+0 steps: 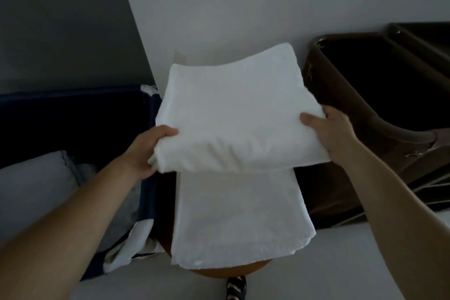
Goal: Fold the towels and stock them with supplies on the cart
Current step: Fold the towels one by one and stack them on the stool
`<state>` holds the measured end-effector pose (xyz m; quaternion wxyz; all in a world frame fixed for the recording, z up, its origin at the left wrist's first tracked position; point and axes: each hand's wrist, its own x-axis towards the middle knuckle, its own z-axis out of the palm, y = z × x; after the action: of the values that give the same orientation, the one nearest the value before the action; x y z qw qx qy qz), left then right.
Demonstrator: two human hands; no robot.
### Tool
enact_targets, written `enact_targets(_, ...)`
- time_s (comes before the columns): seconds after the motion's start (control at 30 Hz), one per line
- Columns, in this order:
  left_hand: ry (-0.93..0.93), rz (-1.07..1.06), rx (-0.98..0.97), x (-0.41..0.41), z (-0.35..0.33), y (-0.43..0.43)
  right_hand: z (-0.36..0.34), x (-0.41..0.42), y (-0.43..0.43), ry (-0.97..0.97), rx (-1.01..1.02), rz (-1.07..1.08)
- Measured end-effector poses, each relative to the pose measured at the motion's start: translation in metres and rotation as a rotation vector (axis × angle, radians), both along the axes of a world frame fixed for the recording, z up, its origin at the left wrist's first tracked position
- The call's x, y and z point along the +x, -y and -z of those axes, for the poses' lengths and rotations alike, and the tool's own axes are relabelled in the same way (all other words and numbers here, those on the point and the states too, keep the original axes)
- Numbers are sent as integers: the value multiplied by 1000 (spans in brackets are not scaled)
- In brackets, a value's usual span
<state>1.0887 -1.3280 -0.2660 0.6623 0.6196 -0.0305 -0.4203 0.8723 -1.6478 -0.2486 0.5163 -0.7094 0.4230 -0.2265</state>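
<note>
The folded towel [233, 109] hangs between left hand [148, 151] and right hand [333, 134], fingers gripping its side edges, directly above a second towel [233, 217], apparently on a table [219, 273].

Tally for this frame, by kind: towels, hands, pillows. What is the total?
White towels: 2, held towel, lower towel
Hands: 2, left hand, right hand
Grey pillow: 1
Total: 5

Dim bedroom-like room: grey pillow [34, 185] beside navy upholstered frame [73, 114], plain white wall [243, 2], dark brown cart [341, 85] alongside.
</note>
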Motion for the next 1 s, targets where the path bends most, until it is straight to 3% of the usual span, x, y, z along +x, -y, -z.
enact_targets(0.1,-52,26,197,-29,76,-18,71,-27,-15,-174,80,25)
enact_targets(0.2,-57,17,513,-63,149,-33,139,-55,-40,-521,152,-45)
enact_targets(0.27,-6,-20,610,-74,175,-36,161,-63,-50,-585,167,-48)
enact_targets(0.53,401,-25,670,-67,159,-19,132,-37,-30,-657,-34,-72)
enact_targets(0.67,478,-127,657,-70,150,-32,118,-46,-22,-611,-4,-69)
enact_targets(0.8,451,-10,736,-95,181,-46,162,-64,-55,-739,15,-112)
enact_targets(0.9,375,28,763,-105,193,-48,177,-74,-69,-740,8,-65)
enact_targets(1.0,417,38,710,-98,181,-49,169,-72,-57,-713,-19,-81)
